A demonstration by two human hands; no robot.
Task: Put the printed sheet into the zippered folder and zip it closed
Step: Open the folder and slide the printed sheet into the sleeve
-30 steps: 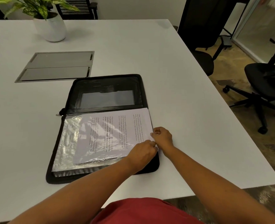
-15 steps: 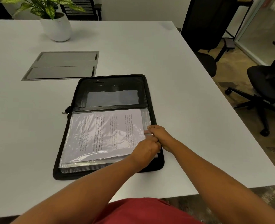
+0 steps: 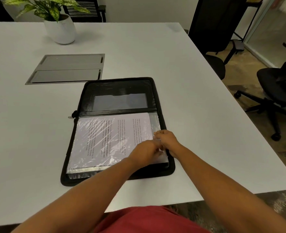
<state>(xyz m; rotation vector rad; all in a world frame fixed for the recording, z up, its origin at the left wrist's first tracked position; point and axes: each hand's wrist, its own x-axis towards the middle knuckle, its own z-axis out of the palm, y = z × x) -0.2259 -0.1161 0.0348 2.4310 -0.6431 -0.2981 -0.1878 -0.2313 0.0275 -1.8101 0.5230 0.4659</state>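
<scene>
Currently, head view | printed sheet (image 3: 115, 140) almost fully inside plastic sleeve (image 3: 154, 121) of open zippered folder (image 3: 118, 86) | right hand (image 3: 168, 139) pinches sleeve edge — left hand (image 3: 144, 151) at sheet corner, hold hidden | judged thin, floppy, slippery — take by edges

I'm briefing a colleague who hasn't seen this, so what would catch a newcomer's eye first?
An open black zippered folder lies mid-table, a printed sheet mostly inside its crinkled plastic sleeve on the near half. At the right edge the left-hand grip holds the sheet and the right-hand grip pinches the sleeve. A potted plant stands far left.
</scene>
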